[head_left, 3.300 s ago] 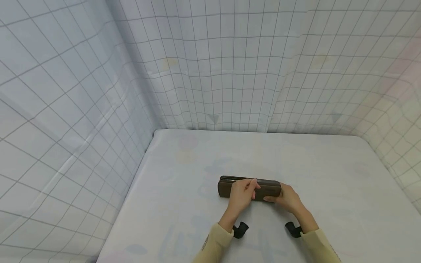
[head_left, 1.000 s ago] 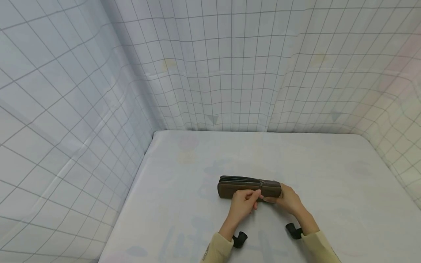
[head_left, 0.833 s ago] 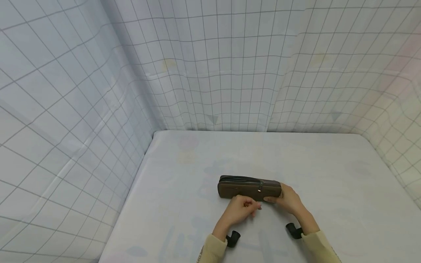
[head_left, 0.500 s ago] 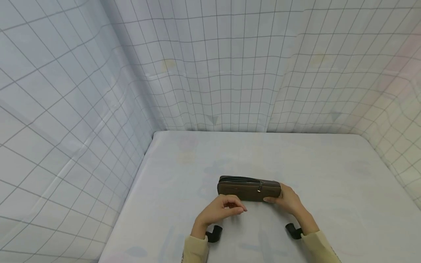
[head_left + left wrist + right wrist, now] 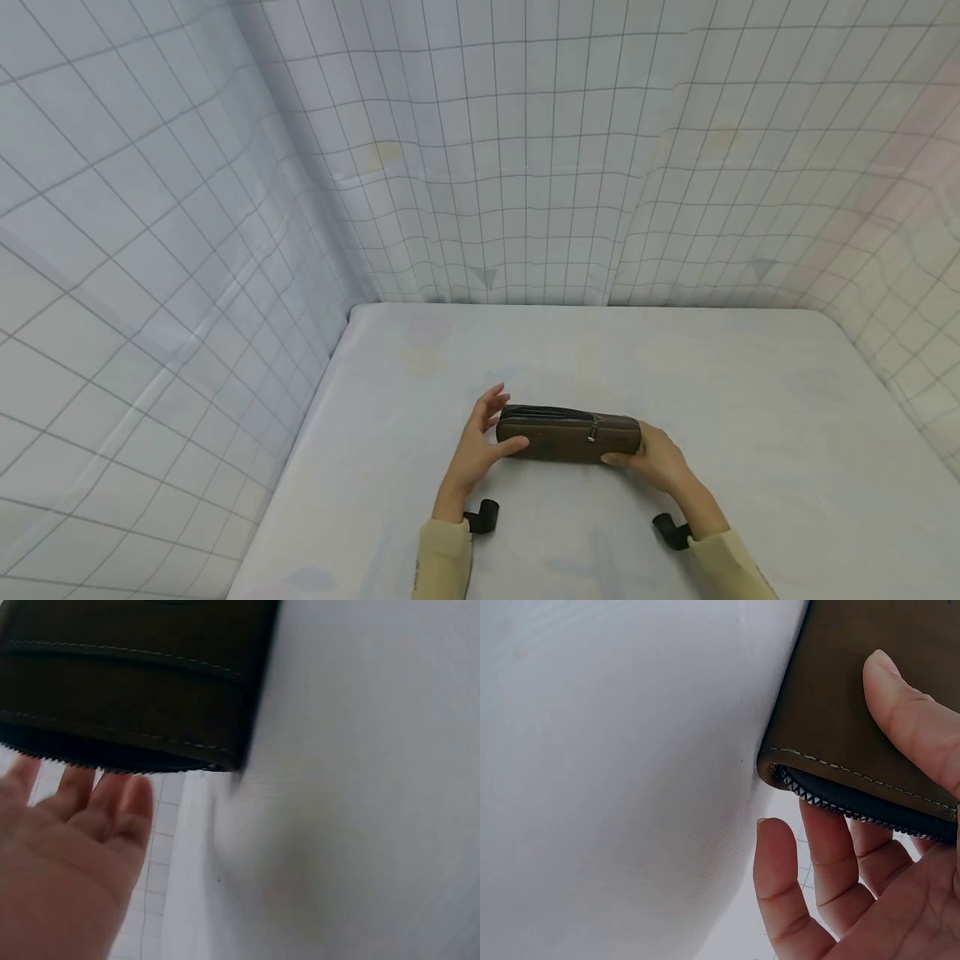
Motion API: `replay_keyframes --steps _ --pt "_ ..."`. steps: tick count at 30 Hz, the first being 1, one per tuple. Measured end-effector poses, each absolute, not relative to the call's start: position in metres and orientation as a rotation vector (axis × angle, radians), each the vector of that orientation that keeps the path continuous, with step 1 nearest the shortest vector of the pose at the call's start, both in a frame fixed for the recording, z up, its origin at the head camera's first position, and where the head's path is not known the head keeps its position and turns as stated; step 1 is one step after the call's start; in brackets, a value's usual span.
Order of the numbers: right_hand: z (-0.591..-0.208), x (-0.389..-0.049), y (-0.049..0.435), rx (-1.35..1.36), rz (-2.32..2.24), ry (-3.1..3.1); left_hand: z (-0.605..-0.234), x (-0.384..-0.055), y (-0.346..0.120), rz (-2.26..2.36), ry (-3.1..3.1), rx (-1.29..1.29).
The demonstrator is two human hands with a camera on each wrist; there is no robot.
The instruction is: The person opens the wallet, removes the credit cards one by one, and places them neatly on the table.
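A long brown pencil case [image 5: 558,439] rests on the white table, its zip gaping along the left part of its top. Its metal zip pull [image 5: 592,429] hangs down the front, right of the middle. My right hand [image 5: 660,458] grips the right end, thumb on the front and fingers behind. At the left end is my left hand [image 5: 471,454], thumb over the front face and fingers spread past the end. The left wrist view shows its loosely bent fingers beside the case's [image 5: 135,682] zipped edge; contact is unclear there.
The white-covered table [image 5: 750,400] extends around the case on all sides. Grid-patterned white curtains [image 5: 525,167] stand behind the table and on both sides. Black wrist-worn pieces [image 5: 483,517] sit at both wrists, below light yellow-sleeved forearms.
My left hand has let go of the zip pull, drawn back down and left, then come up with spread fingers to the case's left end. My right hand has kept its grip.
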State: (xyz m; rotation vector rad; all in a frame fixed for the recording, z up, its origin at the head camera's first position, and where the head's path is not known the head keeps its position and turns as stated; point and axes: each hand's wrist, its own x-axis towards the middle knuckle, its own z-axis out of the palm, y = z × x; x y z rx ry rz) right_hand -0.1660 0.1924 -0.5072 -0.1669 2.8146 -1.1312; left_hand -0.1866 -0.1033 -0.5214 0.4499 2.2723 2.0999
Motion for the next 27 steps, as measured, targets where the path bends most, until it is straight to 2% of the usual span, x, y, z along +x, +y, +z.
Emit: replay_keyframes --steps 6,14,21,27 --pt "-0.511 -0.165 0.192 -0.154 -1.143 2.808 -0.530 -0.187 -0.098 1.730 2.424 0.462" --pt "-0.511 -0.165 0.191 -0.159 -1.160 2.820 -0.537 -0.188 -0.099 1.771 2.402 0.440" --pt "-0.511 -0.165 0.193 -0.159 -1.145 2.838 -0.511 -0.180 -0.100 1.792 2.399 0.544" --pt "-0.515 -0.165 0.195 -0.249 -1.078 2.959 -0.517 -0.183 -0.099 1.814 2.405 0.559"
